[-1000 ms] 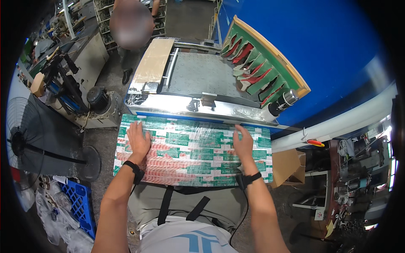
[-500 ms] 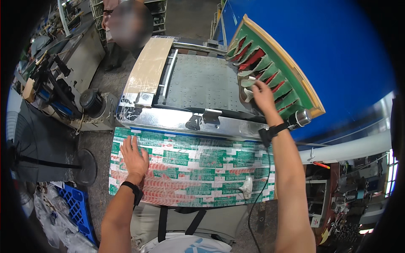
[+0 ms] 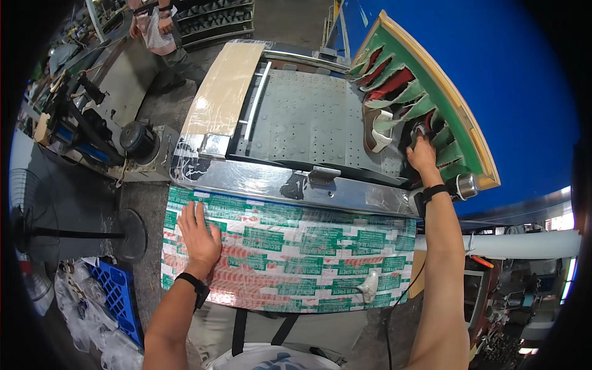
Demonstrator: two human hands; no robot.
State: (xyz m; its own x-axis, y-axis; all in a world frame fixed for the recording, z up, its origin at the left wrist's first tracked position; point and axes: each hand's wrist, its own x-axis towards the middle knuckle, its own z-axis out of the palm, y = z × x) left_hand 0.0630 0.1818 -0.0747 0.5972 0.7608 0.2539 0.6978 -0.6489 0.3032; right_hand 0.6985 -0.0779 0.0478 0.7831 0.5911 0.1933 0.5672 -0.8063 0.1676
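Two hands are showing, each with a dark band at the wrist, and they are working well apart from each other. The left hand (image 3: 198,237) is lying flat with its fingers spread, palm pressing down on the tape-covered board (image 3: 290,259), a surface wrapped in green, red and white printed tape that is stretching from under this hand across to below the right forearm. The right hand (image 3: 422,154) is reaching far forward and up, its fingers curling closed around a small dark object (image 3: 421,131) at the lower end of the green slotted rack (image 3: 431,108); what that object is cannot be told. The rack is one long tray with a tan rim, and its slots are holding several red and pale curved pieces; beside the right hand, one white curved piece (image 3: 377,137) is lying at the rack's edge. Between the two hands one grey dimpled metal plate (image 3: 302,120) is sitting, with a shiny steel bar (image 3: 277,182) running just ahead of the left hand's fingertips. One tan strip (image 3: 225,86) is lying along the plate's far left side. Left of the left hand, one dark motor (image 3: 139,140) and one standing fan (image 3: 37,231) are sitting, and one blue crate (image 3: 120,296) is resting below that wrist. A second person (image 3: 157,28) is standing far ahead.
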